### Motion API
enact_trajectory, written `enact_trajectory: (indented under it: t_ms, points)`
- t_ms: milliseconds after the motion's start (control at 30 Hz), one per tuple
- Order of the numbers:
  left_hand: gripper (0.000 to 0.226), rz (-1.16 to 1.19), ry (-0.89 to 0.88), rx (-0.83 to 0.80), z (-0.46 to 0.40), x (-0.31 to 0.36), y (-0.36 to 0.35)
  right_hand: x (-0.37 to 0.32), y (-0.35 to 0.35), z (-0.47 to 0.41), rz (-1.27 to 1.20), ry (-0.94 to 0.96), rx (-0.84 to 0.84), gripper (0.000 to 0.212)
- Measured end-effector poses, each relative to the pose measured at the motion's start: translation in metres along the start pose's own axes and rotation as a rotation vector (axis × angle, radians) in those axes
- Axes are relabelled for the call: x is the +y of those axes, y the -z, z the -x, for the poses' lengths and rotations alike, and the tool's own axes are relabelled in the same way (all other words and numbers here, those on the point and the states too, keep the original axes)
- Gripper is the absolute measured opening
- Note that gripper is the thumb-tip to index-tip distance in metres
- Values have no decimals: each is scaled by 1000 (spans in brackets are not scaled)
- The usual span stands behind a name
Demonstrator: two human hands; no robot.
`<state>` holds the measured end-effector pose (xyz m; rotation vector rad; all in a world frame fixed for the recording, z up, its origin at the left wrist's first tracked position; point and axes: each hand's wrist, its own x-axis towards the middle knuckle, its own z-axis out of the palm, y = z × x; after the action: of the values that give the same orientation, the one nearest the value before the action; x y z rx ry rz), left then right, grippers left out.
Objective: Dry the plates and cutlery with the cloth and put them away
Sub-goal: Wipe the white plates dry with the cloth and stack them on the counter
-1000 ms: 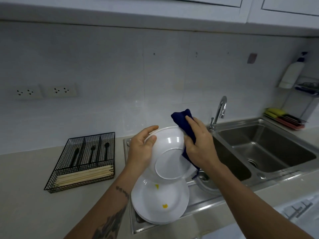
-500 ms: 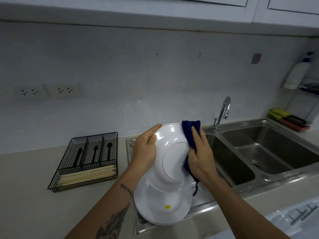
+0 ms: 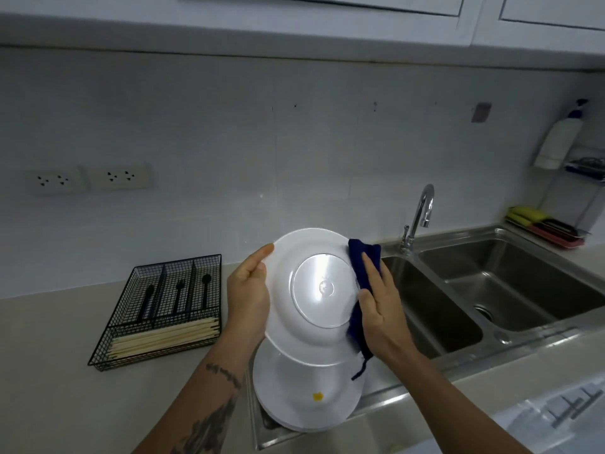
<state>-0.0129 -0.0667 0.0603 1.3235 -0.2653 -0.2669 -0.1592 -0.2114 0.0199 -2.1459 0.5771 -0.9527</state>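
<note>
Right now the table (image 3: 49, 339) is running along the wall, carrying everything. A double steel sink (image 3: 491, 290) is sitting at the right with the tap (image 3: 422, 211) behind it. At the left a black wire cutlery tray (image 3: 157, 309) is resting on the table, holding dark-handled cutlery (image 3: 178, 294) in its upper compartments and pale chopsticks (image 3: 163, 337) in the front one.

A white plate (image 3: 314, 296) is being held up on edge over the draining area, its underside facing the camera. Below it a stack of plates (image 3: 307, 391) is lying on the drainer; the top one is showing a small yellow mark. How many are in the stack, cannot tell.

The left hand (image 3: 248, 296) is gripping the plate's left rim, thumb on the near face, fingers hidden behind. The right hand (image 3: 376, 299) is pressing the dark blue cloth (image 3: 361, 273) flat against the plate's right rim, fingers extended, the cloth sandwiched between palm and plate with a loose tail hanging below.

Step in hand, as a judgement: drying the back of this plate, early-to-mid task, since the stack is waiting and seems undried. Next move is probably calling for wiping round the rest of the rim, flipping the plate to check the front, then putting it away; where plates go is not showing.
</note>
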Motion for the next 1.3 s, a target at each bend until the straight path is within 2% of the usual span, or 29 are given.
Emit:
enact_trajectory:
  t_ms: [200, 367, 467, 633, 767, 900, 1000, 1033, 1200, 1300]
  points:
    - [47, 22, 68, 9, 0, -4, -16, -16, 22, -35, 134, 44, 23, 58]
    - [42, 140, 75, 62, -1, 9, -25, -11, 16, -14, 75, 4, 106, 60]
    - [47, 177, 114, 80, 1, 8, -29, -11, 1, 20, 138, 137, 126, 62]
    - [49, 222, 255, -13, 13, 12, -45, -32, -11, 42, 443, 398, 17, 64]
    - [45, 309, 340, -26, 11, 18, -44, -45, -9, 28, 512, 434, -112, 65]
    - [23, 339, 372, -106, 15, 31, -39, -66, -9, 7, 510, 415, -120, 62]
    - [38, 412, 305, -175, 18, 39, -34, -80, -18, -11, 480, 374, -62, 58]
    - [37, 393, 262, -177, 19, 40, -32, -82, -21, -18, 455, 344, -43, 57]
    - [20, 95, 37, -26, 24, 42, -14, -58, -17, -50, 193, 68, -40, 56]
    - [29, -75, -126, -84, 24, 40, -4, -51, -18, -46, 68, 10, -40, 59]
